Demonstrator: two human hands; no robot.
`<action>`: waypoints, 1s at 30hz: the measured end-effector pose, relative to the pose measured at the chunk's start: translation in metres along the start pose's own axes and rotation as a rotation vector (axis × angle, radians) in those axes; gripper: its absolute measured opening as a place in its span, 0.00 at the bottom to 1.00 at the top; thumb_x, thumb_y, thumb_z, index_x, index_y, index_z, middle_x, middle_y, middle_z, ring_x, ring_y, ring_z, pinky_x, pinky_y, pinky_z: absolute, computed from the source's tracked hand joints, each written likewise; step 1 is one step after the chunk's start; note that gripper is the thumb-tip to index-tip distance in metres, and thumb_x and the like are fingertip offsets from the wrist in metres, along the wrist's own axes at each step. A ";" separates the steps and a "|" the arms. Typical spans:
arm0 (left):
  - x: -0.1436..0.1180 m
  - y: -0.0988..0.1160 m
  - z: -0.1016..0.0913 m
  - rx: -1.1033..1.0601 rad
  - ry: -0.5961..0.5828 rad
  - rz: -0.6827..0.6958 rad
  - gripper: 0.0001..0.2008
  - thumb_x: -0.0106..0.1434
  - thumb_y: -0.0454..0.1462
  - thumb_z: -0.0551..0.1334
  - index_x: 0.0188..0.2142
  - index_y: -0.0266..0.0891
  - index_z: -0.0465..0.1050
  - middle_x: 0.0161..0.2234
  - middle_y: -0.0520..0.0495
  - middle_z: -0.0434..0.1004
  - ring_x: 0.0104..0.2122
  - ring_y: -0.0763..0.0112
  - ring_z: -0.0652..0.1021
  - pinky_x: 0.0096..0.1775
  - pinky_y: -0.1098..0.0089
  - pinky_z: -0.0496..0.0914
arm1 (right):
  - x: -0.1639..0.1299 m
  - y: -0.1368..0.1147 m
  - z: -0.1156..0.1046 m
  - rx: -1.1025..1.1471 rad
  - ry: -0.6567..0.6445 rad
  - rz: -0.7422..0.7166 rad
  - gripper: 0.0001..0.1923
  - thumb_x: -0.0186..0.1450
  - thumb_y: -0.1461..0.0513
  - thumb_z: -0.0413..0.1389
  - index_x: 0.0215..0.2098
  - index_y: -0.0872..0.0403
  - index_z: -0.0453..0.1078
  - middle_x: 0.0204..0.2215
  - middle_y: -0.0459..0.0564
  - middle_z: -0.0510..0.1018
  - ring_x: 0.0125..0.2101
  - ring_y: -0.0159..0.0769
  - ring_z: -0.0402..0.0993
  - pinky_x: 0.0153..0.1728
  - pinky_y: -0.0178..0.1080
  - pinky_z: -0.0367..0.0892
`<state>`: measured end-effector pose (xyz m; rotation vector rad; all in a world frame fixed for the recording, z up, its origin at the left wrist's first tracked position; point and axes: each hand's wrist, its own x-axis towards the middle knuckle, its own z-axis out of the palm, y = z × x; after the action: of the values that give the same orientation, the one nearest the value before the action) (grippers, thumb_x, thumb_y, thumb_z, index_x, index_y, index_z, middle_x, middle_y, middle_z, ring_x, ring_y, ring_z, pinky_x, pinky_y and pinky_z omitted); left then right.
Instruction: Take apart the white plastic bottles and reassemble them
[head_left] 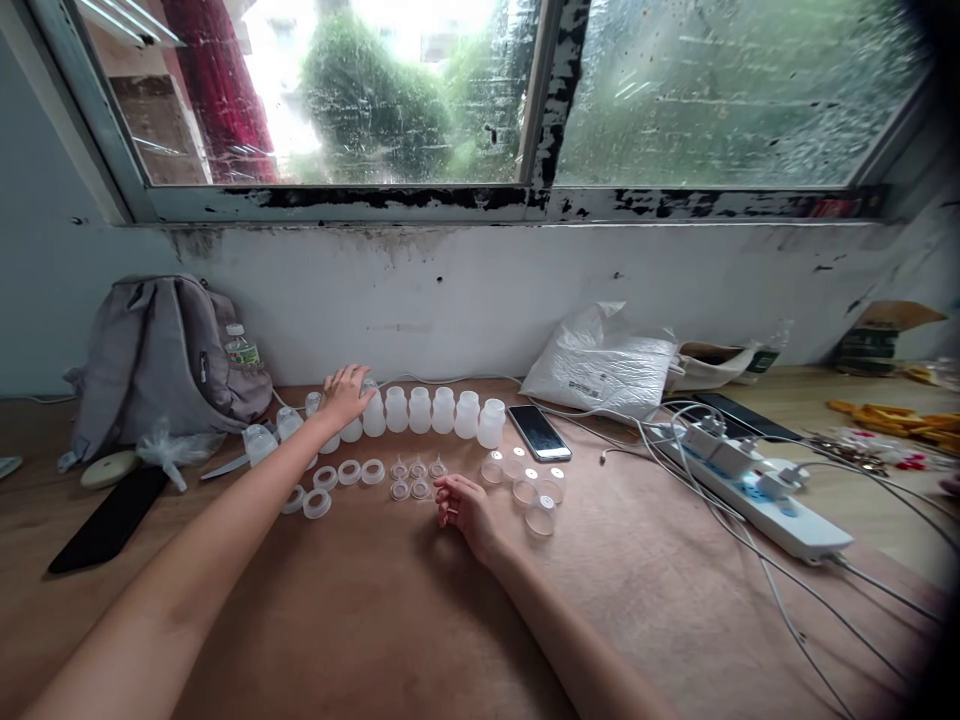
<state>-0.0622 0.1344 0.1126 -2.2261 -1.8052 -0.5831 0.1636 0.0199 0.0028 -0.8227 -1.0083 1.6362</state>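
One gray backpack (142, 380) is slumping against the wall (465, 300) at the far left, with a flat black object (109, 525) lying before it on the wooden surface (360, 620). Next, the left forearm (217, 545) is crossing above translucent collar rings (316, 513) and partly hiding a curved row of frosted bottles (420, 410). The left hand (345, 398) is hovering at one bottle's top (its back is facing up, so I cannot tell whether the grip is spread or pinching). To the right, clear nipple-shaped pieces (400, 490) are standing in two short rows; the right hand (465, 510) is resting just beside them, fingers curling inward, and I cannot tell if its grip is pinching one. Farther right, clear domed caps (540, 518) are sitting near a phone (540, 433), and cables (803, 637) are trailing about a white power strip (810, 535). The bottles are standing close together, so a sideways nudge could topple several; a sinking forearm could scatter the rings. The wall is bounding the far side, while brown wood is stretching between left forearm and right hand, offering most room for moving.
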 end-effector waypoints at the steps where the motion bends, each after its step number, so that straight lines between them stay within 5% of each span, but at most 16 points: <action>1: -0.005 0.002 -0.003 -0.001 0.019 0.017 0.19 0.59 0.40 0.50 0.50 0.39 0.59 0.51 0.40 0.63 0.49 0.55 0.65 0.47 0.59 0.57 | 0.000 0.000 0.000 -0.076 0.024 -0.031 0.10 0.56 0.56 0.52 0.29 0.55 0.68 0.21 0.45 0.67 0.19 0.28 0.61 0.21 0.34 0.59; 5: -0.044 0.004 -0.013 0.005 0.029 0.187 0.15 0.60 0.38 0.50 0.46 0.39 0.63 0.44 0.42 0.69 0.44 0.60 0.69 0.43 0.64 0.61 | -0.004 0.000 0.000 -0.535 0.101 -0.276 0.07 0.57 0.58 0.52 0.28 0.52 0.70 0.27 0.49 0.69 0.29 0.36 0.66 0.33 0.40 0.61; 8: -0.086 -0.005 -0.013 0.053 -0.022 0.331 0.10 0.60 0.37 0.50 0.37 0.39 0.68 0.35 0.44 0.72 0.38 0.62 0.71 0.40 0.64 0.62 | -0.006 0.004 0.001 -1.034 -0.017 -0.480 0.12 0.57 0.60 0.52 0.40 0.47 0.69 0.42 0.51 0.69 0.46 0.44 0.61 0.47 0.46 0.54; 12: -0.137 -0.024 -0.008 0.115 -0.105 0.310 0.11 0.60 0.39 0.51 0.28 0.38 0.68 0.30 0.45 0.71 0.33 0.63 0.71 0.36 0.65 0.63 | -0.007 0.012 0.004 -1.374 -0.119 -0.498 0.17 0.59 0.60 0.52 0.48 0.47 0.64 0.51 0.51 0.63 0.52 0.45 0.54 0.51 0.49 0.49; 21: -0.185 -0.045 0.021 0.048 -0.124 0.019 0.22 0.59 0.46 0.51 0.51 0.41 0.61 0.52 0.42 0.64 0.51 0.58 0.64 0.48 0.58 0.58 | -0.009 0.008 0.002 -1.234 0.005 -0.582 0.15 0.60 0.64 0.47 0.45 0.50 0.64 0.44 0.52 0.66 0.48 0.40 0.62 0.48 0.43 0.60; 30: -0.195 0.012 0.044 -0.085 -0.069 -0.035 0.19 0.60 0.37 0.50 0.51 0.41 0.62 0.49 0.44 0.68 0.50 0.59 0.65 0.47 0.57 0.58 | -0.009 0.009 0.001 -1.130 0.034 -0.612 0.12 0.59 0.67 0.46 0.40 0.51 0.65 0.40 0.52 0.66 0.44 0.38 0.64 0.44 0.42 0.62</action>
<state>-0.0762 -0.0235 -0.0105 -2.3012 -1.8896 -0.6084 0.1617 0.0095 -0.0047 -1.0730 -1.9531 0.4349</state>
